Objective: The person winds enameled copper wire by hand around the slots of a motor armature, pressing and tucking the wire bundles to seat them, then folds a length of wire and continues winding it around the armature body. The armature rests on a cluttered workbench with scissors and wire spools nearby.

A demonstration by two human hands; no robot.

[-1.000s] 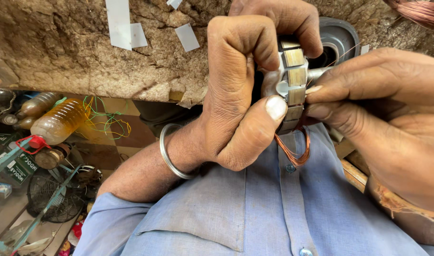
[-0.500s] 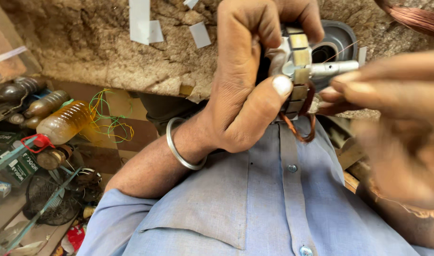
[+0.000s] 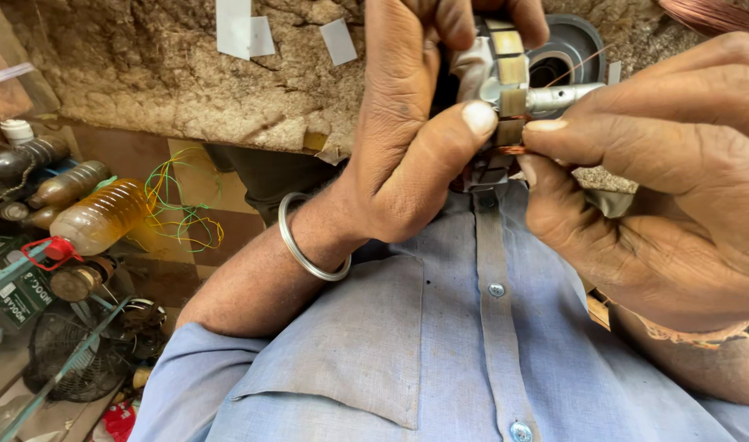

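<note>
Here, held up at chest height, the armature (image 3: 505, 90) sits clamped in the left hand (image 3: 415, 131), thumb on its slots, while the right hand (image 3: 653, 180) pinches copper wire (image 3: 512, 150) against it; best keep that wire taut and seated squarely.

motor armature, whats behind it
Behind the motor armature sits a round grey housing on a rough stone slab. The left hand and right hand cover the armature's lower part.
</note>
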